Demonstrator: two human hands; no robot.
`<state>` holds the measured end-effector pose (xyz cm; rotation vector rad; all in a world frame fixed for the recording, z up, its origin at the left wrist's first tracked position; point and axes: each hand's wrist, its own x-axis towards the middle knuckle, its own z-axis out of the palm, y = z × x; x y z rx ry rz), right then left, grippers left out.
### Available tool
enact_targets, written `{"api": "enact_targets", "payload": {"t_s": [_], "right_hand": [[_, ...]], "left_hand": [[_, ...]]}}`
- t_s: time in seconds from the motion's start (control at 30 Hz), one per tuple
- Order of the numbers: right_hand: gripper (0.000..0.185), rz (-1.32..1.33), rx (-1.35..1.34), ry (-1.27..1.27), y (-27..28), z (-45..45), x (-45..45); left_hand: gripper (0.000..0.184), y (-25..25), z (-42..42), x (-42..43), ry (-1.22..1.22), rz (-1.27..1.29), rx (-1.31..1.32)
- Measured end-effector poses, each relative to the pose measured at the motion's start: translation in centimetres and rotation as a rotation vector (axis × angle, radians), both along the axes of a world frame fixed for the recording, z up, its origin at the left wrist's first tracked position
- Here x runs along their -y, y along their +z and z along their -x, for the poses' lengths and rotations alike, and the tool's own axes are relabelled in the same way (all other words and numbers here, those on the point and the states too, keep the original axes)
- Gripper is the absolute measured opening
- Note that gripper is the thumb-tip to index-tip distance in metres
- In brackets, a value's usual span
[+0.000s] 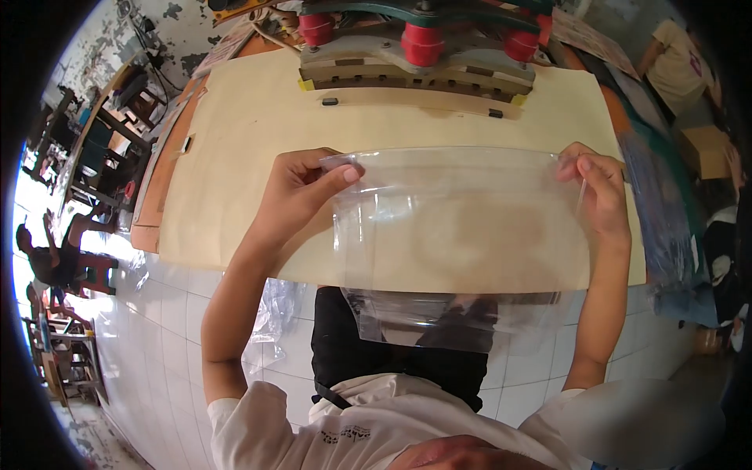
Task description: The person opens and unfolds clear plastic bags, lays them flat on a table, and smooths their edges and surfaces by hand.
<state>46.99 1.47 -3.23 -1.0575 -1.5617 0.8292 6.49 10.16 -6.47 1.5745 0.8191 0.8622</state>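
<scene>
A clear plastic sheet point(462, 219), perhaps a bag or cover, is stretched between my two hands. Its top edge runs nearly straight across, and its lower part hangs past the table's front edge over my lap. My left hand point(301, 184) pinches the upper left corner between thumb and fingers. At the upper right corner, my right hand point(599, 184) is closed on the same sheet. Beneath it lies a pale yellow board point(227, 149) on the table. Beyond the sheet stands a press head point(415, 70) with red cylinders.
Two small black blocks, a left one point(330, 102) and a right one point(495, 113), sit before the press. Stacked clear plastic point(666, 211) lies to the right. More plastic point(274, 313) is on the tiled floor. Other people are at the far left and right, near a cardboard box point(705, 153).
</scene>
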Motion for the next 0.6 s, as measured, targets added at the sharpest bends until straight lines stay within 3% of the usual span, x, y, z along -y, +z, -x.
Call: {"api": "enact_targets", "payload": {"t_s": [0.2, 0.4, 0.6], "right_hand": [[0.041, 0.098, 0.019, 0.006, -0.12, -0.65, -0.26], [0.043, 0.088, 0.079, -0.01, -0.42, -0.24, -0.44], [0.034, 0.092, 0.064, 0.01, -0.19, 0.17, -0.44]], "left_hand": [[0.017, -0.04, -0.59, 0.14, 0.018, -0.077, 0.081], [0.016, 0.51, -0.73, 0.49, 0.047, 0.027, 0.101], [0.016, 0.15, -0.5, 0.14, 0.072, -0.077, -0.088]]}}
